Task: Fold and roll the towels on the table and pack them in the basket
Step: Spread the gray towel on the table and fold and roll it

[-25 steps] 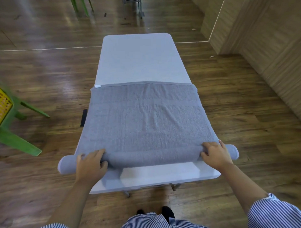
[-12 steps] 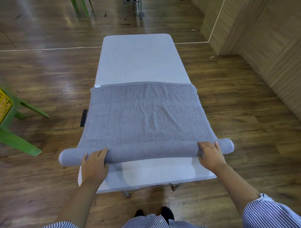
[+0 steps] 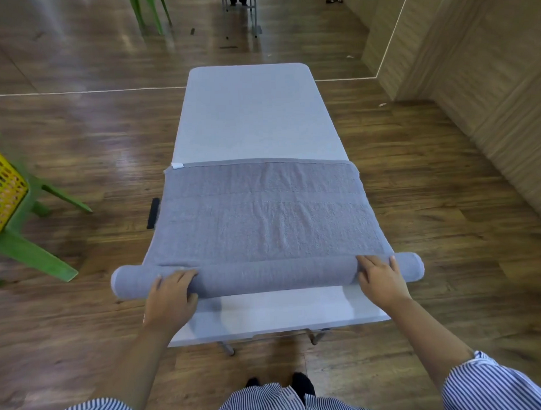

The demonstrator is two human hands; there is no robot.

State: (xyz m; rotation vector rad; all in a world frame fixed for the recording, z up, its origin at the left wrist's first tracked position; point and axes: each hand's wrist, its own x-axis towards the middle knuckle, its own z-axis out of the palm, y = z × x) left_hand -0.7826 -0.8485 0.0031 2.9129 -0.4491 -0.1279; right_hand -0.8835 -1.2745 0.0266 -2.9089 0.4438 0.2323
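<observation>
A grey towel (image 3: 263, 211) lies across the near half of the white table (image 3: 254, 119), wider than the tabletop so both sides overhang. Its near end is wound into a long roll (image 3: 275, 276) running left to right. My left hand (image 3: 169, 295) presses on the roll near its left end, fingers curled over the top. My right hand (image 3: 380, 279) grips the roll near its right end the same way. The far part of the towel is flat, with a small white label (image 3: 177, 165) at its far left corner. A yellow basket (image 3: 2, 189) sits at the left edge of view.
The basket rests on a green plastic chair (image 3: 28, 244) to the left of the table. Wooden floor surrounds the table, and a wood-panelled wall (image 3: 489, 105) runs along the right. Another green chair (image 3: 149, 9) and metal legs stand far behind.
Both hands have pushed the roll away from me along the table. The roll has grown thicker and the flat part of the towel shorter, exposing more bare tabletop near me.
</observation>
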